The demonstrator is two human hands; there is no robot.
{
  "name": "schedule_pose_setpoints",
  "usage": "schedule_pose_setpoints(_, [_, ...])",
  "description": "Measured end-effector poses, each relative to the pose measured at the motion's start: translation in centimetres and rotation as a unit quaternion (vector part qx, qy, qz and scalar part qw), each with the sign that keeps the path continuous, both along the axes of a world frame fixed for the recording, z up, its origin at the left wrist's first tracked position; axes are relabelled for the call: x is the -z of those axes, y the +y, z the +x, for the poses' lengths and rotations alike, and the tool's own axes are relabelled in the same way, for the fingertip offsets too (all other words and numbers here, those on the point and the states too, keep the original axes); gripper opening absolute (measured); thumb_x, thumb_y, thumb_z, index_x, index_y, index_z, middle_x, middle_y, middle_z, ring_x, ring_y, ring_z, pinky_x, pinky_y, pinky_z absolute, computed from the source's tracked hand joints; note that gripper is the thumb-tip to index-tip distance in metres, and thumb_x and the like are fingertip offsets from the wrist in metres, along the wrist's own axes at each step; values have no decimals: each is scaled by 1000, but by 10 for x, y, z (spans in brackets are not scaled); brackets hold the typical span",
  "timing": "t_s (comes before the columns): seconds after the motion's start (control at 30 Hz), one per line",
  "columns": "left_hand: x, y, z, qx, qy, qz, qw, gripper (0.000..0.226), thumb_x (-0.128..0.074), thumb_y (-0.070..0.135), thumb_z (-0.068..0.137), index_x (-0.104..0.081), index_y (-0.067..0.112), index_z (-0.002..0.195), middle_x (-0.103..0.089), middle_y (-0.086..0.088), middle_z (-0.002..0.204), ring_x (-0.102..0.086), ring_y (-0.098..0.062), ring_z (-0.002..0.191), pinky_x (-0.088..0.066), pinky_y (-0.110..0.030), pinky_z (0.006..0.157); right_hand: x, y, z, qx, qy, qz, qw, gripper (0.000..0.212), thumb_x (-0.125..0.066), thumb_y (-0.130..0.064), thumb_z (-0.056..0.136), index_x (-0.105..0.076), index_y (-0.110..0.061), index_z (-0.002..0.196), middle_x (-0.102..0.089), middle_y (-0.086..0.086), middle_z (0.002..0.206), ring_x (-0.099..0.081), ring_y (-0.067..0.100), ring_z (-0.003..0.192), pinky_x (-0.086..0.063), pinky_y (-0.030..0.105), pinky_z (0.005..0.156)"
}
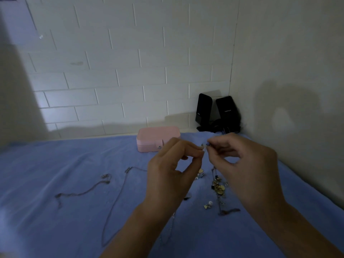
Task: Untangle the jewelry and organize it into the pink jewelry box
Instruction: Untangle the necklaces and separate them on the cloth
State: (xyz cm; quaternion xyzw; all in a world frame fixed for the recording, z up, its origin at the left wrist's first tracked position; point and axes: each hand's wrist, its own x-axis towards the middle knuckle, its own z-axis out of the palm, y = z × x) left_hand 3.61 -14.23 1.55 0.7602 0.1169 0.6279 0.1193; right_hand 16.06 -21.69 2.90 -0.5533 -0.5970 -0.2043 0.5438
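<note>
Jewelry lies as loose chains (83,192) on the blue cloth (55,164), left of my left hand (173,170), which pinches a small piece (202,149). Nearly touching it, my right hand (242,161) pinches the top of a charm strand (216,185) that hangs straight down beneath it. The closed pink box (158,138) sits just beyond the left hand, the nearer one. The speakers (216,112) beyond the right hand carry a logo too blurred to read.

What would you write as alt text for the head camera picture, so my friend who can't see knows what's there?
A left hand and right hand pinch the top of a charm necklace above a blue cloth. Thin chains lie to the left; a closed pink jewelry box sits behind, left of two black speakers.
</note>
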Motion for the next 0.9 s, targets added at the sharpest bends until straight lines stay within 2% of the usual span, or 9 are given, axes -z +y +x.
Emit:
schedule_pose_setpoints(0.2, [-2,-2,-2,-18,-12,42,999,6,-68,3,77,-65,7,73,-57,9,84,-56,4,81,-41,-6,75,-1,1,0,45,-109,73,990,18,-63,-16,82,-74,-3,87,-73,4,80,-60,10,84,-49,14,74])
schedule_pose_setpoints(0.37, [-3,-3,-2,-8,8,60,998,3,-68,6,78,-67,5,75,-58,6,84,-58,0,81,-43,-8,75,0,0,-2,98,-134,40,985,21,-58,-21,83,-71,-7,73,-65,2,61,-58,13,51,-47,27,46])
schedule_pose_setpoints(0.43, [-3,-3,-2,-12,20,64,998,3,-67,7,78,-66,6,76,-59,4,82,-57,-1,78,-43,-8,72,-2,-1,-4,123,-132,20,983,18,-61,-19,81,-67,-8,68,-59,1,57,-54,16,44,-46,31,37])
schedule_pose_setpoints(0.53, [-4,-5,-3,-17,32,36,999,5,-67,8,78,-65,12,77,-60,5,78,-52,3,75,-40,-6,70,-4,-2,-6,125,-134,-11,983,15,-58,-19,81,-62,-11,69,-57,-2,61,-53,14,50,-47,30,41])
schedule_pose_setpoints(0.6, [-7,-6,-4,2,23,-16,1000,13,-67,10,79,-62,21,81,-60,11,78,-53,4,76,-39,-6,71,-6,-2,-5,96,-122,-35,987,18,-49,-24,83,-58,-13,72,-55,-5,67,-51,10,57,-43,22,49])
schedule_pose_setpoints(0.7, [-8,-7,-4,46,10,-74,996,15,-67,14,80,-62,27,84,-62,15,82,-59,-1,83,-44,-12,73,-6,-3,-6,18,-59,-89,994,18,-44,-30,80,-51,-15,72,-51,-6,68,-49,14,63,-41,24,59])
schedule_pose_setpoints(0.77, [-7,-6,-4,93,17,-135,986,6,-67,22,80,-65,27,83,-67,13,82,-64,-10,84,-51,-23,76,-7,-4,-8,-40,21,-141,989,19,-48,-32,82,-54,-16,72,-57,-5,66,-56,13,68,-45,18,59])
schedule_pose_setpoints(0.83, [-7,-5,-3,133,18,-185,973,2,-69,24,79,-67,24,80,-69,10,79,-66,-9,79,-52,-22,75,-10,-5,-9,-105,119,-201,967,15,-56,-25,85,-61,-19,73,-64,-4,65,-61,5,65,-45,11,57])
schedule_pose_setpoints(0.9, [-10,-5,-3,184,-1,-237,954,8,-74,16,78,-66,14,76,-69,4,73,-66,-10,71,-51,-17,69,-15,-5,-6,-197,234,-257,917,15,-58,-11,85,-67,-15,74,-68,-2,66,-63,5,61,-48,13,60])
